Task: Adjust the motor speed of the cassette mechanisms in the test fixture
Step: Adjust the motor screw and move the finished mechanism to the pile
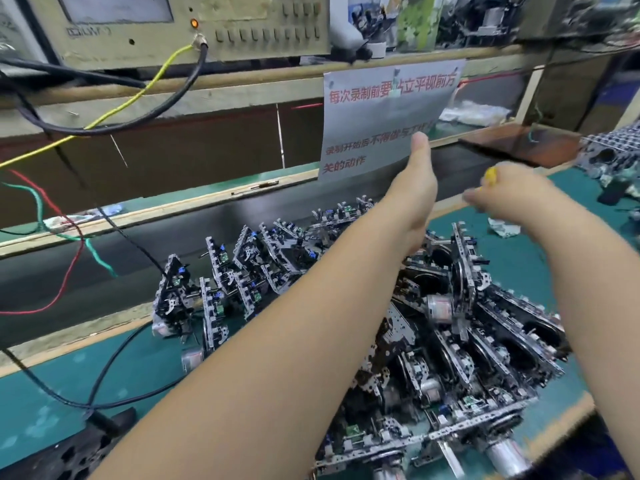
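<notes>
Nearest me, at the near right edge of the green bench mat (62, 410), lies the big heap of cassette mechanisms (450, 358), stacked on edge and leaning on one another; a smaller loose row of them (221, 289) stands further left, toward the black conveyor belt (104, 271). I judge these light but awkward: stiff punched metal frames with sharp edges, small motors, belts and little green boards that would not like being squeezed. I would take one by the long frame edges, clear of the flywheel and board, and lift it straight out, since neighbours are tangled and may drag along.

My left hand (414, 199) reaches out over the far part of the heap, thumb pointing up; its fingers are down behind the palm, so I cannot tell whether they have hold of a mechanism. My right hand (512, 195) is blurred, fingers curled around something with a yellow handle (491, 176), probably my adjusting screwdriver, though its tip is not visible.

Beyond the belt hangs a paper notice (388, 116) under the shelf. The instrument (180, 26) with its lit orange lamp sits on top, leads trailing down. I cannot make out a test fixture for certain; a dark block at the near left corner is cut off.
</notes>
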### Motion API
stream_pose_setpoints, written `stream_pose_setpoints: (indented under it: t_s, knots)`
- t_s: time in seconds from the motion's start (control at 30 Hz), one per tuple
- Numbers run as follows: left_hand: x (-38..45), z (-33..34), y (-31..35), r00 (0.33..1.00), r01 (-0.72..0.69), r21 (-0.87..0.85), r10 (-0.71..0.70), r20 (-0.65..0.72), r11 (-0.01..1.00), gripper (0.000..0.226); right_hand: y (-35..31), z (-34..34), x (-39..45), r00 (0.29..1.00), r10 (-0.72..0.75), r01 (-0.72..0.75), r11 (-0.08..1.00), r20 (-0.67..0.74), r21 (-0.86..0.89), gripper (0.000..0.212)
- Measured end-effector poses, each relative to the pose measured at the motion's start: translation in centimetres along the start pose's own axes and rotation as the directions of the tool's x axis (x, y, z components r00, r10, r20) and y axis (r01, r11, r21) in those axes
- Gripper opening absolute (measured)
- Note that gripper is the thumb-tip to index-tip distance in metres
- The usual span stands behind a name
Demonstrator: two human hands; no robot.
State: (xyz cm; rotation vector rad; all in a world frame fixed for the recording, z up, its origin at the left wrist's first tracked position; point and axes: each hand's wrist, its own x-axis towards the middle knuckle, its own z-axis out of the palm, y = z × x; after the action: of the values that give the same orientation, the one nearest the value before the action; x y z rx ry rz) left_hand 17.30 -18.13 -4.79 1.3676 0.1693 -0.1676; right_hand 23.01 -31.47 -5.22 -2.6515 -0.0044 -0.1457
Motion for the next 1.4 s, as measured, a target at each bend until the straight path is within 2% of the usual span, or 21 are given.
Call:
stream_pose_setpoints:
  t_s: [0.1, 0.17, 0.23, 0.27, 0.33, 0.4, 0.47, 0.5, 0.63, 0.73, 0.83, 0.9, 0.97, 1.0, 1.07, 1.13, 1.2, 1.4]
  knots:
    - [-3.7, -1.1, 1.3, 0.984, -0.177, -0.021, 0.176, -0.035, 0.984, 0.079, -5.5, -3.1, -4.5, 0.937, -0.206, 0.242, 0.965, -0.282, 0.099, 0.022]
    - [-7.5, -2.5, 1.7, 0.931, -0.364, -0.086, 0.359, -0.061, 0.928, 0.064, -9.7, -2.9, -9.0, 0.871, -0.338, 0.414, 0.896, -0.358, 0.161, 0.011]
    - [-12.1, -4.9, 0.7, 0.873, -0.478, -0.085, 0.463, -0.153, 0.874, 0.063, -13.3, -0.8, -13.9, 0.836, -0.444, 0.522, 0.824, -0.322, 0.219, 0.016]
    - [-14.3, -6.6, -0.1, 0.848, -0.502, -0.052, 0.48, -0.223, 0.863, 0.062, -14.9, 0.7, -16.4, 0.828, -0.479, 0.555, 0.776, -0.292, 0.301, 0.02]
    - [-19.0, -10.7, -2.5, 0.809, -0.511, 0.018, 0.487, -0.33, 0.86, 0.061, -17.3, 3.9, -21.4, 0.821, -0.533, 0.555, 0.66, -0.205, 0.507, 0.013]
    - [-23.5, -15.2, -5.2, 0.792, -0.435, 0.142, 0.453, -0.409, 0.889, 0.055, -19.2, 7.3, -26.1, 0.79, -0.606, 0.52, 0.586, -0.091, 0.621, 0.007]
    - [-27.8, -20.0, -7.8, 0.753, -0.293, 0.284, 0.404, -0.52, 0.913, 0.035, -20.9, 10.6, -30.3, 0.73, -0.682, 0.49, 0.574, 0.051, 0.656, 0.005]
    - [-30.1, -22.1, -9.2, 0.716, -0.267, 0.321, 0.41, -0.565, 0.909, 0.027, -21.7, 11.9, -32.2, 0.697, -0.707, 0.475, 0.579, 0.117, 0.663, 0.007]
    - [-38.9, -29.0, -13.3, 0.52, -0.286, 0.317, 0.424, -0.742, 0.905, 0.014, -25.1, 15.7, -37.6, 0.598, -0.752, 0.401, 0.579, 0.277, 0.71, 0.019]
    - [-43.0, -33.9, -14.5, 0.345, -0.172, 0.464, 0.494, -0.798, 0.869, 0.013, -26.9, 17.4, -39.6, 0.594, -0.748, 0.383, 0.587, 0.297, 0.714, 0.021]
    - [-46.6, -38.1, -15.3, 0.171, 0.093, 0.629, 0.61, -0.774, 0.772, 0.017, -28.1, 18.4, -41.0, 0.615, -0.733, 0.376, 0.595, 0.289, 0.71, 0.019]
    - [-48.6, -40.6, -16.0, 0.089, 0.322, 0.666, 0.679, -0.729, 0.673, 0.03, -28.6, 18.7, -41.9, 0.617, -0.734, 0.392, 0.6, 0.284, 0.698, 0.019]
    - [-50.6, -43.5, -16.9, 0.017, 0.547, 0.615, 0.727, -0.686, 0.568, 0.051, -28.9, 18.8, -42.7, 0.609, -0.74, 0.403, 0.599, 0.285, 0.692, 0.018]
    - [-51.5, -45.0, -17.5, -0.02, 0.603, 0.54, 0.688, -0.725, 0.587, 0.069, -29.0, 18.8, -43.0, 0.608, -0.74, 0.403, 0.6, 0.288, 0.691, 0.018]
    - [-52.9, -47.7, -18.7, -0.04, 0.565, 0.384, 0.49, -0.871, 0.73, 0.11, -29.3, 18.8, -43.4, 0.61, -0.734, 0.395, 0.609, 0.299, 0.688, 0.019]
    - [-53.1, -49.2, -19.6, -0.019, 0.486, 0.309, 0.364, -0.931, 0.817, 0.123, -29.4, 18.9, -43.6, 0.607, -0.729, 0.39, 0.62, 0.316, 0.681, 0.018]
    - [-52.3, -49.6, -20.4, -0.028, 0.431, 0.32, 0.367, -0.93, 0.844, 0.113, -29.6, 19.0, -43.9, 0.592, -0.73, 0.391, 0.63, 0.341, 0.671, 0.018]
    - [-52.4, -51.5, -21.4, -0.204, 0.209, 0.471, 0.509, -0.836, 0.857, 0.059, -30.3, 20.4, -44.5, 0.548, -0.74, 0.378, 0.635, 0.39, 0.673, 0.018]
